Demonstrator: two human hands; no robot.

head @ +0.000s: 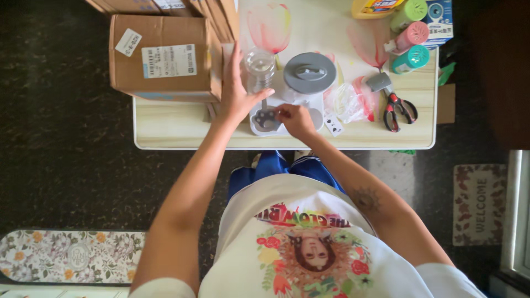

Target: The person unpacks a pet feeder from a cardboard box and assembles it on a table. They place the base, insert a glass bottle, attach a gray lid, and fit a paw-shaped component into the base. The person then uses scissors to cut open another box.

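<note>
- The left hand (236, 98) lay flat and open-fingered on the pale wood-grain tabletop (182, 124), its thumb touching the clear, round plastic container (260, 65) standing upright beside the white plastic appliance base with the grey domed lid (309, 73). It gripped nothing; a sideways nudge of that thumb could have tipped the container toward the brown cardboard box (164, 55).
- The right hand (294, 118) was pinched on a small grey paw-shaped piece (266, 118) at the front of the white base, near the table's near edge. Whether the piece was seated or loose could not be told; a slack pinch might have let it slide off the edge.
- The base sat close to that front edge, so a hard downward press could have shoved it toward the person's lap.
- The crumpled clear plastic bag (346, 101) and the red-and-black-handled scissors (398, 108) lay just right of the base; a wide swing of the right elbow could have swept them away.
</note>
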